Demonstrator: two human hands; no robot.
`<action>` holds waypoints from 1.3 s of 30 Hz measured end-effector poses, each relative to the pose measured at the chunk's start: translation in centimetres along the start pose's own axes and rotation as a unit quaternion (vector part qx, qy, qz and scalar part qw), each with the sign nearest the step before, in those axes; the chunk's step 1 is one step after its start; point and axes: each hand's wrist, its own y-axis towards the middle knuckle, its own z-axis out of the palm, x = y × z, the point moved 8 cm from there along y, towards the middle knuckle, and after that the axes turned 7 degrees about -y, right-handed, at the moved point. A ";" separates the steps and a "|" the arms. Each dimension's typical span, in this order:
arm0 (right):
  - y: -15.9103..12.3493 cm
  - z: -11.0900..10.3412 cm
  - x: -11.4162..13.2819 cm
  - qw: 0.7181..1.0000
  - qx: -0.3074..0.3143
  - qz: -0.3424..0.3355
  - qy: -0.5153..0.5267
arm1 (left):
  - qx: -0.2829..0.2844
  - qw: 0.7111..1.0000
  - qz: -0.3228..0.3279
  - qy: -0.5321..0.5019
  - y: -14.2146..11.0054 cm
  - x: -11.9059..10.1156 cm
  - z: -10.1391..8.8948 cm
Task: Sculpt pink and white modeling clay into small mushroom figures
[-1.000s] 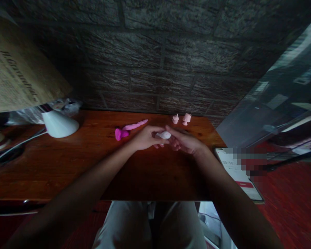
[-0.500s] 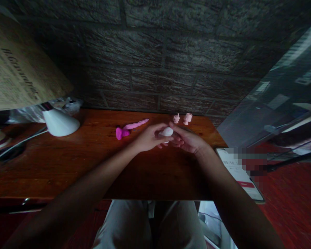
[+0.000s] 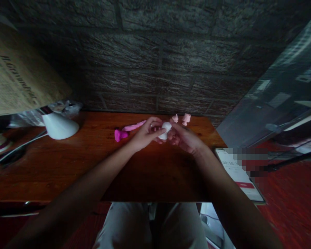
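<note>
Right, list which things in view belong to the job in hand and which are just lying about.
Job in hand:
white lump, held in the left hand, right hand close by
likely also the magenta piece, long pink piece, pale pink pieces

Apparently lying about:
lamp
phone
clear plastic

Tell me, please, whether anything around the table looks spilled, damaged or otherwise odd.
Nothing looks spilled or damaged on the table; the one oddity is a blocky pixelated patch hiding part of the phone at the right edge.
</note>
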 end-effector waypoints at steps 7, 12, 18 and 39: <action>-0.1 -0.2 0.3 1.000 -0.026 -0.002 0.012 | -0.029 0.999 0.013 0.010 -0.1 0.3 -0.6; -0.2 -0.1 0.3 1.000 -0.009 -0.003 0.011 | -0.036 0.998 0.032 0.028 0.0 0.3 -0.9; -0.1 -0.3 0.1 0.999 -0.026 -0.004 0.020 | -0.031 0.996 0.049 0.061 -0.2 -0.1 -0.9; -0.1 -0.8 2.1 0.982 -0.076 -0.137 -0.109 | -0.032 0.992 -0.093 -0.083 -0.2 2.3 -0.5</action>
